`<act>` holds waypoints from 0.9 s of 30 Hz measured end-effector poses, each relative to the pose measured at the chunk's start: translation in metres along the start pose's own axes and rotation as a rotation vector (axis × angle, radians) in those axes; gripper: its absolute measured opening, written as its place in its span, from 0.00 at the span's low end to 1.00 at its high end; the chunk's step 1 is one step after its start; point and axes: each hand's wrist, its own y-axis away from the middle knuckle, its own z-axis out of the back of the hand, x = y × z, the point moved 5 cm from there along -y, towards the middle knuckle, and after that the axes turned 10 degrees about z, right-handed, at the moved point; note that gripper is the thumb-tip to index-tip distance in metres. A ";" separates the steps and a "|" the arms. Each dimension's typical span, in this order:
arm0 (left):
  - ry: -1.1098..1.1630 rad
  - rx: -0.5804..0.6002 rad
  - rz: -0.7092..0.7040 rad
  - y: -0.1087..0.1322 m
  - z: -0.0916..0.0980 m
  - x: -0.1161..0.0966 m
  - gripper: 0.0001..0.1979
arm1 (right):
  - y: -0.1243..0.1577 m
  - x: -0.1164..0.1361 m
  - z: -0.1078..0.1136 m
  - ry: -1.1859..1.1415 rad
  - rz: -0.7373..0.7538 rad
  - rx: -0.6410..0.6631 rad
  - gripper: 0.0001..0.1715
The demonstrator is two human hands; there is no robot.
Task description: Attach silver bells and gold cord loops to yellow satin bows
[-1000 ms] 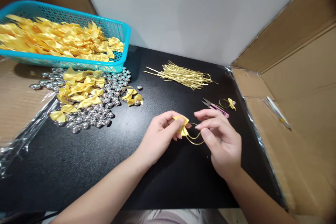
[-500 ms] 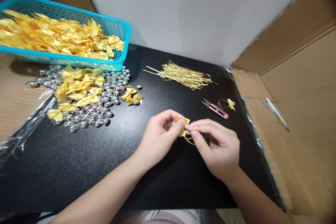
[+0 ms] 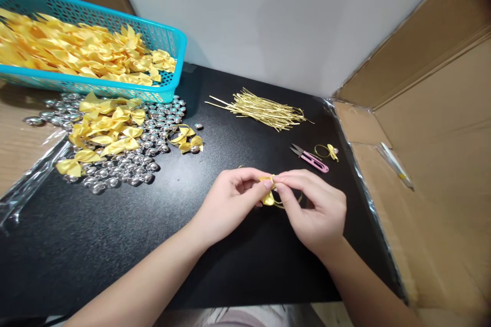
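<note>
Between my fingertips, above the black tabletop, is a yellow ribbon bow [image 3: 268, 199]. My left hand [image 3: 238, 204] pinches it from the left, thumb on top. From the right, my right hand [image 3: 312, 207] has thumb and forefinger closed at the bow's edge, on what looks like the thin gold cord [image 3: 280, 205]. That cord curves in a loop below and behind the right fingers. Its exact path through the bow is hidden by the fingertips. Right of my hands lie pink-handled thread snips [image 3: 314, 161] and a bow with a silver bead and cord loop [image 3: 332, 152].
A turquoise basket [image 3: 178, 61] full of yellow bows stands back left. Before it spread silver beads [image 3: 111, 182] with several loose bows [image 3: 111, 125] on top. A bundle of gold cords [image 3: 264, 110] lies at the back. A utility knife [image 3: 397, 166] rests on cardboard at right.
The bow has turned in my left fingers, and more of its lower loop shows. My right fingertips have moved up and left against its top edge. The view has shifted slightly.
</note>
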 end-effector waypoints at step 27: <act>0.063 -0.033 0.083 -0.001 0.001 0.005 0.06 | 0.003 0.003 0.007 -0.072 0.070 -0.040 0.10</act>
